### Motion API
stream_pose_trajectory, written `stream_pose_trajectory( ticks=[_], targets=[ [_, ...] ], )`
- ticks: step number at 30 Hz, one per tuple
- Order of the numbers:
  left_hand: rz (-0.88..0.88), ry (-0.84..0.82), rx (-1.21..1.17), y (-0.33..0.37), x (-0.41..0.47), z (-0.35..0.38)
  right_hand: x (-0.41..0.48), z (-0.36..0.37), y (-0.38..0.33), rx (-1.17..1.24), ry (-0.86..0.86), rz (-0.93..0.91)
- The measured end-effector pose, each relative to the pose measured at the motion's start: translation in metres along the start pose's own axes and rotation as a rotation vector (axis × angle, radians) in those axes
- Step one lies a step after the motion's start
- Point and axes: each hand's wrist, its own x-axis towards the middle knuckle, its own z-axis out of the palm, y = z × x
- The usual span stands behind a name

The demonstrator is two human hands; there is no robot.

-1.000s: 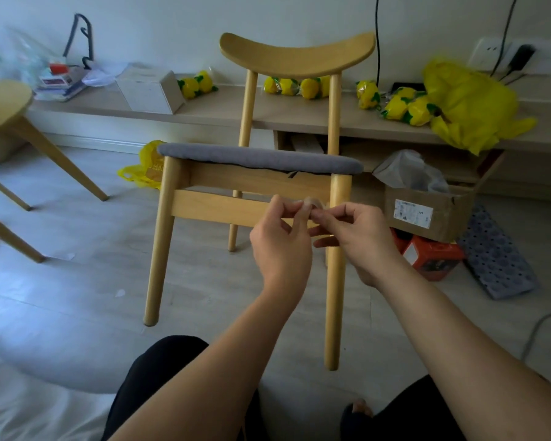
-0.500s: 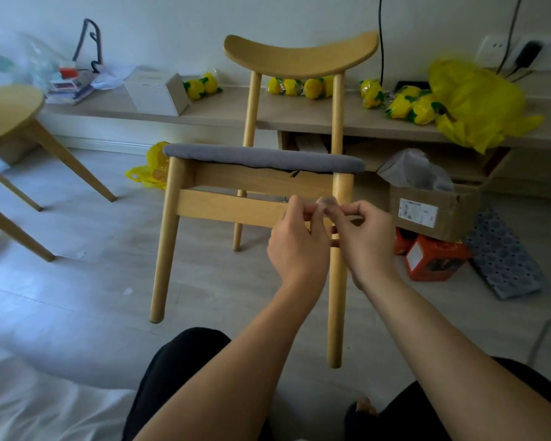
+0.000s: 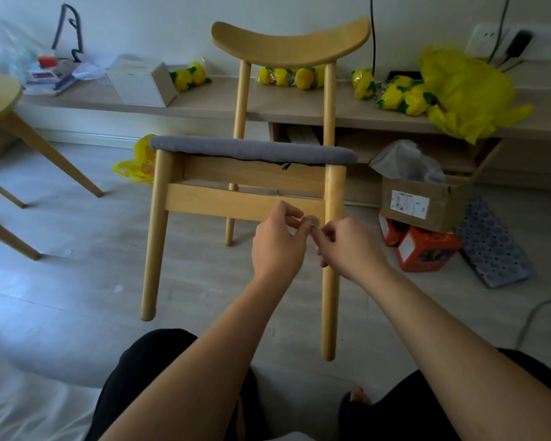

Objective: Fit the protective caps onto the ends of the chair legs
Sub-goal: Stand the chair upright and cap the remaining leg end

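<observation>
A light wooden chair [image 3: 245, 202] with a grey seat cushion stands upright on the floor in front of me. Its front right leg [image 3: 330, 313] and front left leg [image 3: 151, 265] reach the floor close to my knees. My left hand [image 3: 279, 241] and my right hand [image 3: 347, 246] meet in front of the chair's lower rail. Between their fingertips they pinch a small, pale round cap [image 3: 310, 221], which is mostly hidden by my fingers.
A low shelf [image 3: 223, 105] behind the chair carries yellow toy fruit, a white box and a yellow bag. A cardboard box [image 3: 423, 202] and red boxes [image 3: 427, 249] lie to the right. A wooden table leg [image 3: 45, 151] stands at left. A cable runs across the floor at right.
Both hands have dropped slightly and stayed together on the small cap. My left fingers have loosened and spread a little. The chair has not moved.
</observation>
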Motion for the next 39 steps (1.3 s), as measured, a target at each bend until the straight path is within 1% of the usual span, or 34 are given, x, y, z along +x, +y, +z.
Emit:
stream_pose_trajectory(
  ticks=[3, 7, 9, 11, 15, 17, 19, 21, 22, 25, 26, 30, 32, 34, 36, 37, 39],
  targets=[
    [0.024, -0.062, 0.14, -0.004, 0.001, 0.0, 0.0, 0.003, 0.003, 0.016, -0.056, -0.009],
    [-0.045, -0.177, 0.301, -0.009, 0.002, 0.002, -0.003, 0.008, 0.008, 0.01, 0.019, -0.052],
    [-0.055, -0.257, 0.321, -0.01, 0.002, 0.005, -0.006, 0.009, 0.012, 0.016, 0.051, -0.058],
    [-0.035, -0.29, 0.332, -0.009, 0.002, 0.007, -0.01, 0.01, 0.017, 0.01, 0.072, -0.059],
    [0.017, -0.349, 0.441, -0.01, -0.01, 0.015, -0.025, 0.011, 0.028, -0.021, 0.042, -0.013],
    [0.006, -0.401, 0.536, -0.014, -0.021, 0.018, -0.035, 0.012, 0.035, -0.061, -0.035, 0.048],
    [-0.02, -0.489, 0.605, -0.023, -0.033, 0.022, -0.045, 0.017, 0.043, -0.127, -0.169, 0.127],
    [-0.052, -0.581, 0.631, -0.032, -0.051, 0.028, -0.056, 0.022, 0.051, -0.15, -0.302, 0.2],
    [-0.074, -0.611, 0.63, -0.037, -0.062, 0.033, -0.063, 0.026, 0.057, -0.125, -0.354, 0.24],
    [-0.141, -0.655, 0.645, -0.059, -0.097, 0.048, -0.082, 0.043, 0.073, 0.039, -0.464, 0.409],
    [-0.136, -0.661, 0.664, -0.068, -0.107, 0.052, -0.089, 0.05, 0.079, 0.112, -0.486, 0.48],
    [-0.044, -0.653, 0.724, -0.097, -0.134, 0.054, -0.106, 0.075, 0.096, 0.558, -0.575, 0.772],
    [0.042, -0.599, 0.728, -0.101, -0.134, 0.053, -0.101, 0.074, 0.104, 0.76, -0.593, 0.883],
    [0.105, -0.543, 0.668, -0.102, -0.134, 0.052, -0.098, 0.073, 0.113, 0.896, -0.598, 0.975],
    [0.138, -0.523, 0.582, -0.105, -0.133, 0.052, -0.097, 0.076, 0.118, 0.918, -0.636, 1.033],
    [0.139, -0.52, 0.528, -0.107, -0.134, 0.053, -0.097, 0.079, 0.12, 0.93, -0.648, 1.05],
    [0.08, -0.522, 0.366, -0.111, -0.134, 0.055, -0.095, 0.085, 0.123, 1.02, -0.62, 1.083]
  ],
)
